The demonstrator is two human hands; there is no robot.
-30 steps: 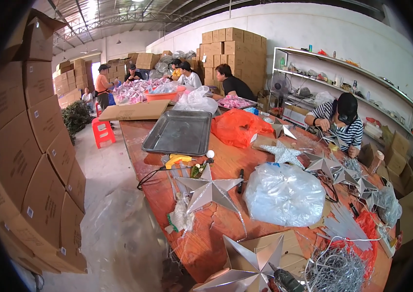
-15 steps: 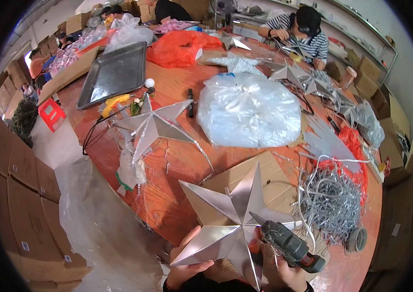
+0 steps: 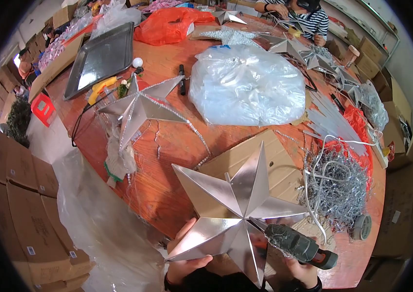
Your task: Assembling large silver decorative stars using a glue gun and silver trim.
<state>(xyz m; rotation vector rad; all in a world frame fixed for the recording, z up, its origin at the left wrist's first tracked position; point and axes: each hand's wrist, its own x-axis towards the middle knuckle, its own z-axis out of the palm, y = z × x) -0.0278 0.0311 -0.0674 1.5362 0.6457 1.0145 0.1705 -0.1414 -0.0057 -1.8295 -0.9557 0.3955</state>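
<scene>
A shiny silver five-pointed star (image 3: 252, 187) is tilted up close in front of me. My left hand (image 3: 187, 260) grips its lower-left point, with the fingers on both sides of the sheet. My right hand (image 3: 302, 272) is wrapped round a dark green and black glue gun (image 3: 294, 242), partly hidden behind it. The gun's nozzle lies just right of the star's centre; whether it touches the metal I cannot tell. Under the star, a flat cardboard piece (image 3: 277, 165) covers part of the red-brown table (image 3: 167, 209).
Beyond lies a star with beaded trim (image 3: 150, 109), beside a large clear plastic bag (image 3: 247, 87). Silver tinsel (image 3: 337, 190), a white cable (image 3: 308, 194) and a tape roll (image 3: 362, 227) lie right. A metal tray (image 3: 100, 61) sits far left; a co-worker (image 3: 308, 19) works far right.
The glue gun's nozzle has moved down and closer to the star's centre. My view has shifted, so the table's things sit higher in the picture. Both hands keep their holds.
</scene>
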